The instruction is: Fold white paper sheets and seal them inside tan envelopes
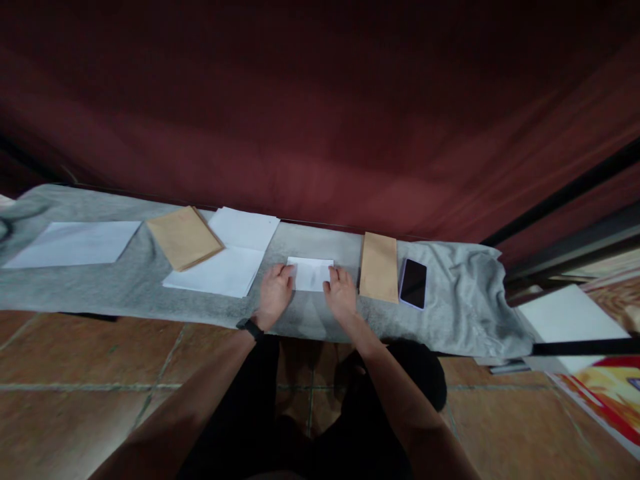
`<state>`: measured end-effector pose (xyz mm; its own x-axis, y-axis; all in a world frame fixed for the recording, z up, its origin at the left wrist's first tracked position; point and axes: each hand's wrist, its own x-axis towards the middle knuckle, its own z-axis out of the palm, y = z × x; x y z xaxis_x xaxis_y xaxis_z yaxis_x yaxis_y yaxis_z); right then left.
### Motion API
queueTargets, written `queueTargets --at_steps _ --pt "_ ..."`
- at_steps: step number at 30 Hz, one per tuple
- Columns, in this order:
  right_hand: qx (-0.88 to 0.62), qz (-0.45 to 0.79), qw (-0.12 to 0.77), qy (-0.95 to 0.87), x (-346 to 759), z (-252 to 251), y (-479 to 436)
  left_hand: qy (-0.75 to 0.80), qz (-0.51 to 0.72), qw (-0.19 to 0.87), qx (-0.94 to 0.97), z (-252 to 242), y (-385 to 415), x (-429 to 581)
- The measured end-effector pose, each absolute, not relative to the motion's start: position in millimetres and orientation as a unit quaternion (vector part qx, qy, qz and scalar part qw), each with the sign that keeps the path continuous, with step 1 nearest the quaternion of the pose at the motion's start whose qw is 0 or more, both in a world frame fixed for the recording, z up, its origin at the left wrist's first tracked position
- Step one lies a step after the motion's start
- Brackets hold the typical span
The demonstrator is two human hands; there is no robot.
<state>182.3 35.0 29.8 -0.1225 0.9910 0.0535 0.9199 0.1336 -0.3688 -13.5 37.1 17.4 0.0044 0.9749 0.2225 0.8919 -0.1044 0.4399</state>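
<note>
A small white sheet of paper [311,275], which looks folded, lies on the grey cloth in front of me. My left hand [277,291] has its curled fingers at the paper's left edge. At the opposite edge, my right hand [341,292] grips the paper with thumb and fingers. A dark watch band circles my left wrist. Just right of my right hand rests a brown envelope [379,267], and beside that a phone [413,283] with a dark screen.
Left of my hands, a stack of white sheets [235,267] lies partly under several brown envelopes [184,238]. Farther left is another white sheet [75,243]. The grey cloth [135,293] covers a narrow bench against a dark red surface [300,133]. White boards [570,320] stand at the right.
</note>
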Motion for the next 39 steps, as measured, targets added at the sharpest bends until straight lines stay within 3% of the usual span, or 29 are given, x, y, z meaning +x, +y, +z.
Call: queueTargets --at_steps 5,10,22,39 --pt "-0.53 0.163 0.186 -0.811 164 15 24 0.557 0.185 0.078 0.806 -3 21 17" --pt "-0.541 0.159 0.159 -0.81 160 3 14 0.575 0.13 0.053 0.806 -16 10 24" --pt "-0.569 0.072 0.181 -0.799 177 -15 10 0.639 0.194 0.053 0.743 -11 7 -10" --pt "-0.61 0.077 0.158 -0.773 188 -9 8 0.67 0.206 0.049 0.712 -5 4 -14"
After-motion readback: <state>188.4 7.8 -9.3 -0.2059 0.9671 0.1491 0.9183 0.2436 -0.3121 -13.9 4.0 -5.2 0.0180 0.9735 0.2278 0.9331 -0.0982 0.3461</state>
